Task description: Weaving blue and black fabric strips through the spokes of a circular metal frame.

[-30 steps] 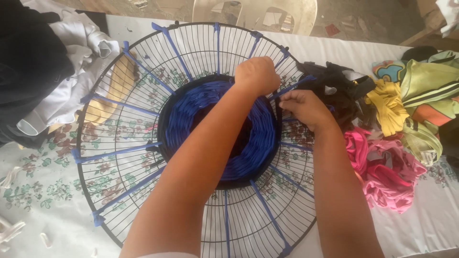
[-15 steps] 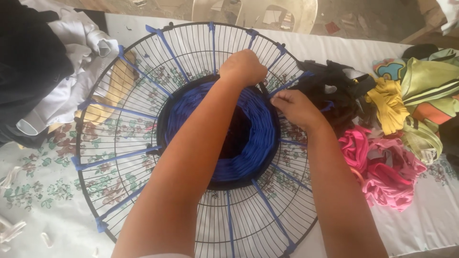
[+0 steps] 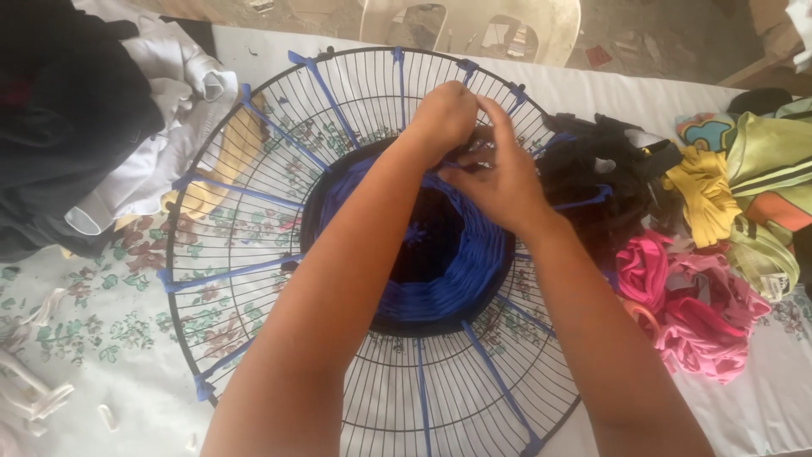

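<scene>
table (image 3: pixel 110 372): floral cloth | wire fan guard (image 3: pixel 254 195) centre | cloth piles (image 3: pixel 702 279) both sides | white scraps (image 3: pixel 34 398)

No packages, signs or screens in view. One possible label only: a small pale rectangular tag (image 3: pixel 765 286) on the edge of an olive-green cloth (image 3: pixel 755 254) at the right of the table; its detail is too small to make out.
</scene>
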